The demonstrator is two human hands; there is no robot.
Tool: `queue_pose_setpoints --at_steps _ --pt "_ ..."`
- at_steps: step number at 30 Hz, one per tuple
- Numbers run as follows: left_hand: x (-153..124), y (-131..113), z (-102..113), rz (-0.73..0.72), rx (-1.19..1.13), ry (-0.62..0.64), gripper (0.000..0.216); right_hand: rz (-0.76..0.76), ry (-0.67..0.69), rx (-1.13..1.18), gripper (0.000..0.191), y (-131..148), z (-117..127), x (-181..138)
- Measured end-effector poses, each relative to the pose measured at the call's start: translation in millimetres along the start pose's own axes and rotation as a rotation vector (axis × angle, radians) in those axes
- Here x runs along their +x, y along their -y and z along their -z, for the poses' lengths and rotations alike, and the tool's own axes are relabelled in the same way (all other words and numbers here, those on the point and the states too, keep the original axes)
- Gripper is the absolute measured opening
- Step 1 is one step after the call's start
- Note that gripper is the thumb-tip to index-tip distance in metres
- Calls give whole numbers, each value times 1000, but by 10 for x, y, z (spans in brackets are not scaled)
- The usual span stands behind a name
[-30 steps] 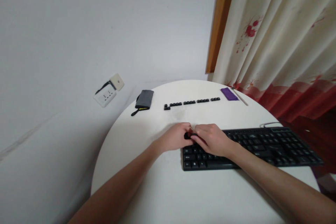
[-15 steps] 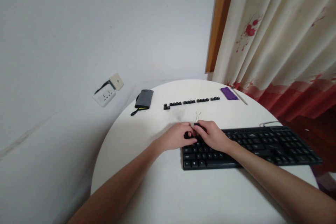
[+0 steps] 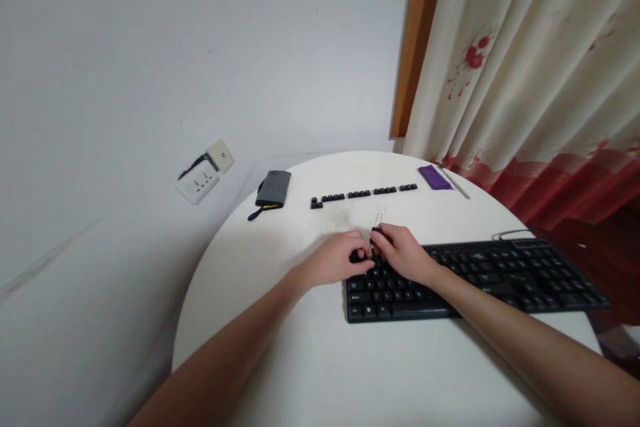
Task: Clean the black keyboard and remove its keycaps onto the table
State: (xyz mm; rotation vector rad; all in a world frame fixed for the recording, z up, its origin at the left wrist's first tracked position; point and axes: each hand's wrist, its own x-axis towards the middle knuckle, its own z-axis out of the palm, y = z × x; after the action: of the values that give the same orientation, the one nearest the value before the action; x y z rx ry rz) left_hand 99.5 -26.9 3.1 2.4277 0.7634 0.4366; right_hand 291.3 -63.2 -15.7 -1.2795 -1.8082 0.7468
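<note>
My right hand (image 3: 403,253) is closed around the black handle of a wire keycap puller (image 3: 377,232). Thin wire loops stick up from the handle's far end, and its near end points down at the upper left keys. My left hand (image 3: 341,259) rests at the top left corner of a black keyboard (image 3: 470,273), thumb and curled fingers about that corner. Its fingertips lie close to the puller, and what exactly they touch is partly hidden. Farther back, several loose black keycaps (image 3: 359,194) lie in a row of small groups.
The keyboard stands on a round white table (image 3: 300,360). A grey pouch (image 3: 274,188) lies at the back left, a purple cloth (image 3: 435,177) and a thin pale stick (image 3: 456,183) at the back right. A wall with a socket (image 3: 199,181) borders the left; a curtain (image 3: 530,80) hangs right.
My right hand has risen slightly, and the keycap puller now leans more, its wire loops turned to the right. My left hand stays in place at the keyboard corner.
</note>
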Motion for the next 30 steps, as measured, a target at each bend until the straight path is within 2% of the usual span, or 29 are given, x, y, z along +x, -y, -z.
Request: queue_pose_setpoints --at_steps 3,6,11,16,18,23,30 --pt "-1 -12 4 -13 -22 -24 7 39 -19 -26 35 8 2 -22" --pt "3 -18 1 -23 -45 -68 9 78 -97 -62 34 28 8 -47" --pt "16 -20 -23 -49 -10 -218 17 66 -216 -25 30 54 20 -55" --pt "11 -29 -45 -60 23 -327 32 13 -235 85 27 55 20 -38" --pt "8 -25 -49 -93 55 -360 30 -12 -224 121 26 56 16 -32" --pt "9 2 -41 -237 144 -353 13 -30 -195 175 25 56 4 -32" --pt "-1 37 -26 -318 261 -315 21 2 -221 116 24 33 11 -45"
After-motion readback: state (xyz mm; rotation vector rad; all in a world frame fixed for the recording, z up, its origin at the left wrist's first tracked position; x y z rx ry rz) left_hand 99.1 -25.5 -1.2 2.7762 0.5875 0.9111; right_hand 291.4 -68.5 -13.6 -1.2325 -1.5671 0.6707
